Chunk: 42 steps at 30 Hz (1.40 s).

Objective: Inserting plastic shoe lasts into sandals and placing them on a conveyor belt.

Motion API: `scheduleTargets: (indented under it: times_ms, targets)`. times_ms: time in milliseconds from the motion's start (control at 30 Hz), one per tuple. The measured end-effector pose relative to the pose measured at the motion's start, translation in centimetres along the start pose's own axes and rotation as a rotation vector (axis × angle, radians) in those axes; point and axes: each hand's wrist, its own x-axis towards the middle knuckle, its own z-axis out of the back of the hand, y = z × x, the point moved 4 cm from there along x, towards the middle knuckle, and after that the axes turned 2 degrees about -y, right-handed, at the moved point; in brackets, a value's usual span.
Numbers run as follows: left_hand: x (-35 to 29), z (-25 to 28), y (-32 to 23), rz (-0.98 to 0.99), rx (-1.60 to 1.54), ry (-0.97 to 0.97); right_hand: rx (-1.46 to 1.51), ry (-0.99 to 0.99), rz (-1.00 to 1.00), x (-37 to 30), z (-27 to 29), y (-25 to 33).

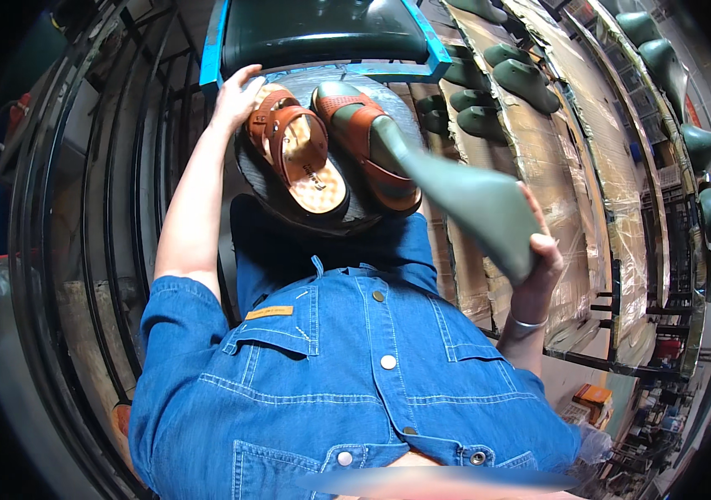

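Two brown strap sandals lie side by side on a dark round stand in front of me. My left hand (237, 98) grips the toe end of the left sandal (320, 193), whose tan footbed is bare. Inside the right sandal (360, 125) sits a dark green shoe last (389, 143) under the straps. My right hand (547, 262) is closed round one end of another green shoe last (480, 204), held tilted over the right side. Motion blurs its narrow end, which overlaps the right sandal in view; whether they touch I cannot tell.
Beyond the round stand (251, 171) is a black roller-like surface (322, 37) in a blue frame (212, 50). On the right, racks with cardboard-covered shelves (568, 200) hold several green lasts (526, 83). Black metal rack bars (105, 183) stand on the left.
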Motion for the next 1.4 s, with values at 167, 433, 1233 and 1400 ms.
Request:
scheduleTargets:
  times_ms: [167,433,1233,1400]
  targets:
    - [-1.3,-1.0,0.5,0.06,-0.153,0.116,-0.417,0.246,-0.138,0.9,-4.9,-3.5]
    - [-8.4,-2.1,-4.8,-0.07,0.085,-0.062,-0.842,0.34,0.8,5.7,-16.0,-15.2]
    - [-24.3,-1.4,-15.0,-0.11,0.173,0.046,-1.137,0.125,0.885,3.9,-8.3,-9.4]
    - [-19.6,-2.7,-13.8,-0.194,0.167,0.121,-1.182,0.061,0.623,6.9,-9.5,-12.1]
